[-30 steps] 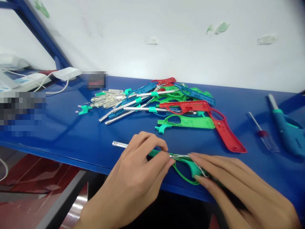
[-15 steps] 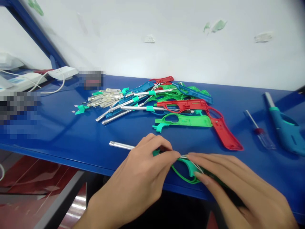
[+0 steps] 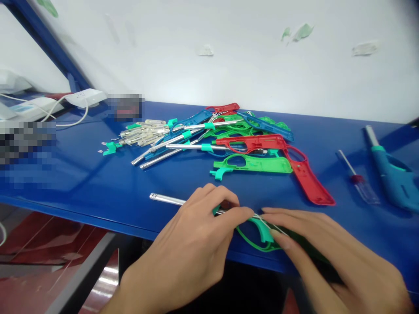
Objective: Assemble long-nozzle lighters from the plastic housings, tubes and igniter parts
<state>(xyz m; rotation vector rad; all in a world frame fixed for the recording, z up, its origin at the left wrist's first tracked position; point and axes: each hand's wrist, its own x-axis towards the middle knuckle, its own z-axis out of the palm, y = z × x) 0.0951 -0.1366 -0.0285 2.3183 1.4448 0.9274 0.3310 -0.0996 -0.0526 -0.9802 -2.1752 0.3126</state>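
At the table's front edge lies a half-built utility lighter with a green casing [image 3: 248,241], a teal trigger [image 3: 264,231] and a silver tube [image 3: 166,199] pointing left. My left hand [image 3: 193,240] is closed over the lighter where the tube meets the casing, its thumb and fingertips pressed at the thin white wires [image 3: 267,224]. Fingers of my right hand [image 3: 337,253] are closed around the handle end, with the thumb beside the wires. Much of the casing is hidden under both hands.
Behind my hands is a pile of red casing halves [image 3: 252,143], green casing halves [image 3: 268,164], silver tubes [image 3: 170,155] and pale igniter-like parts [image 3: 144,133]. A screwdriver [image 3: 363,187] and a blue lighter [image 3: 394,179] lie right. White power strips [image 3: 87,97] sit at left.
My left thumb has slid slightly right along the wires. My right fingers have shifted a little to the right, and more of the wires shows between the hands.
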